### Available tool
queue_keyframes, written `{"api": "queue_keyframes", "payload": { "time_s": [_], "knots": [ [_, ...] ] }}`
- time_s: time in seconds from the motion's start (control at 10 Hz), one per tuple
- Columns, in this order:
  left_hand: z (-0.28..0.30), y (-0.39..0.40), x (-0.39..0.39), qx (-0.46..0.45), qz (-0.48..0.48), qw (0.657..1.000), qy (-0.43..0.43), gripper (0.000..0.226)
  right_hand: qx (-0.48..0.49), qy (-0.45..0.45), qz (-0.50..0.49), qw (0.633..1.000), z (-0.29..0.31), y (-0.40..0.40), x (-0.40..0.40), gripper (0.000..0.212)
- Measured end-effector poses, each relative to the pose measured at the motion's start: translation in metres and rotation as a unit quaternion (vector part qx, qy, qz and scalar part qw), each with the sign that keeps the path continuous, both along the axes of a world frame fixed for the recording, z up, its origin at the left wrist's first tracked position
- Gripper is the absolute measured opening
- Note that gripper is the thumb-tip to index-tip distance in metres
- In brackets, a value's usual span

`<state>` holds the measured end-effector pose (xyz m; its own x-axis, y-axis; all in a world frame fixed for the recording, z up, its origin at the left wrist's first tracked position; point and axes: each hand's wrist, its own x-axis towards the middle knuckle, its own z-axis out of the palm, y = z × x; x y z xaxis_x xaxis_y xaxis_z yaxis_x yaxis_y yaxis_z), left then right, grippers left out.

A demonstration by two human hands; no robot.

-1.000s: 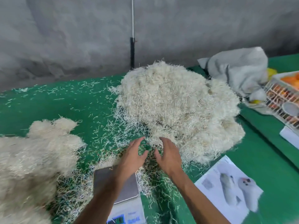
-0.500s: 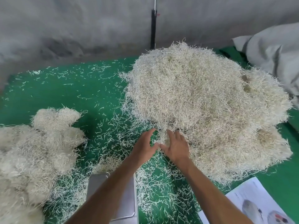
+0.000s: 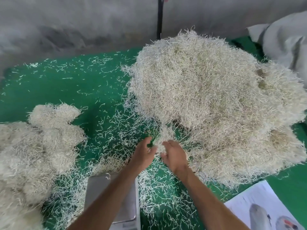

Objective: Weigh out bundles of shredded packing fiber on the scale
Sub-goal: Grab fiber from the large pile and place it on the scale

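both grips (image 3: 160,151) on fiber tuft (image 3: 163,136), by big pile (image 3: 207,97)

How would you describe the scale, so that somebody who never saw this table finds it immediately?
Start from the green table, between the big fiber heap on the right and the smaller heap on the left. At the near edge, under the person's left forearm, lies the scale. It is the only flat, grey metal plate; everything around it is pale shredded fiber.

Single head-worn view, forward and down, close over green table (image 3: 86,90).
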<state>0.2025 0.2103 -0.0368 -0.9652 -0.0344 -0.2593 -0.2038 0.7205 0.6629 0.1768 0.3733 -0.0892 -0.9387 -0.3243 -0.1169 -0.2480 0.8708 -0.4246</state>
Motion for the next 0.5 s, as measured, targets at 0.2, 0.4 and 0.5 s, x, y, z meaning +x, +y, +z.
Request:
{"api": "queue_keyframes", "payload": {
  "time_s": [0.2,0.4,0.5],
  "knots": [
    [0.044,-0.033,0.051,0.129,0.082,0.988,-0.006,0.081,-0.183,0.033,0.048,0.981,0.073,-0.057,0.047,0.049],
    [0.088,-0.082,0.108,0.245,0.185,0.952,0.000,0.046,-0.184,0.054,0.127,0.973,0.124,-0.125,0.102,0.071],
    [0.089,-0.116,0.127,0.429,0.272,0.859,-0.064,0.056,-0.250,0.047,0.123,0.959,0.130,-0.143,0.124,0.079]
  ]
}}
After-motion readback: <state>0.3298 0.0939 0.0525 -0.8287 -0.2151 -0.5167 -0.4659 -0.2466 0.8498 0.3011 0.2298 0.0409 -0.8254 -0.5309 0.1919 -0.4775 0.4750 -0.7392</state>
